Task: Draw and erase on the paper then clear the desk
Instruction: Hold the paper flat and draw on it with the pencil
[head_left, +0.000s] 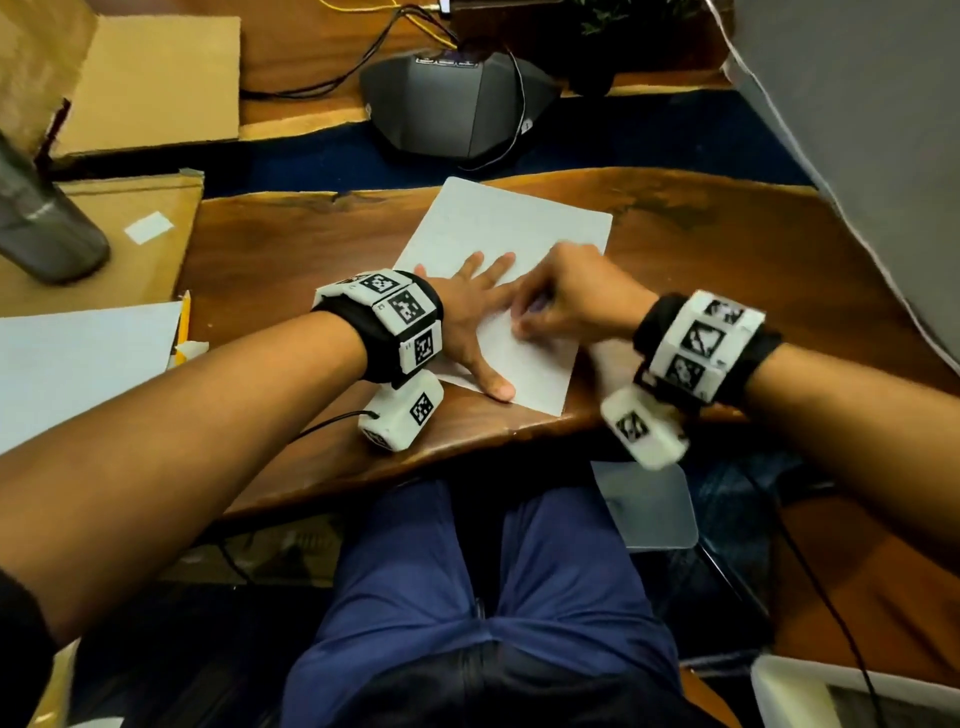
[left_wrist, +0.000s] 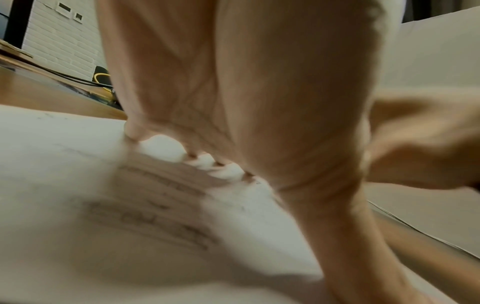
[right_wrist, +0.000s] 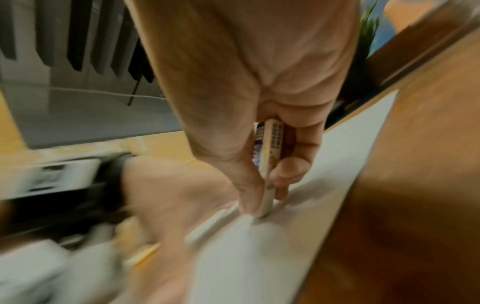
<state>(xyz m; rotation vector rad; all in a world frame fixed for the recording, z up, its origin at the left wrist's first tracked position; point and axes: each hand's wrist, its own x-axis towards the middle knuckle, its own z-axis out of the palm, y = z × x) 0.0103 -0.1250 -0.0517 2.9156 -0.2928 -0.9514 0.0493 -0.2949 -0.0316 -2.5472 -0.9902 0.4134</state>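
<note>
— Wooden desk (head_left: 701, 291) fills my head view, with the paper (head_left: 498, 228) lying flat near its front edge. What do the wrist cameras add?

— Plenty. From above I only see the right hand (head_left: 571, 301) curled over the sheet, whatever it holds hidden. My right wrist view shows it: an eraser (right_wrist: 271, 156) in a printed sleeve, pinched between thumb and fingers, its lower end touching the paper.

— And the left hand (head_left: 467, 317)?

— Spread flat, palm down on the near-left part of the sheet, fingers straight, thumb out toward the near edge. My left wrist view, blurred, looks under the palm (left_wrist: 259, 92) and catches faint pencil marks (left_wrist: 155, 216) on the paper — the head view shows none of them.

— Anything smaller?

— A yellow pencil (head_left: 183, 325) on the left, beside another white sheet (head_left: 78, 358), well apart from both hands.
</note>
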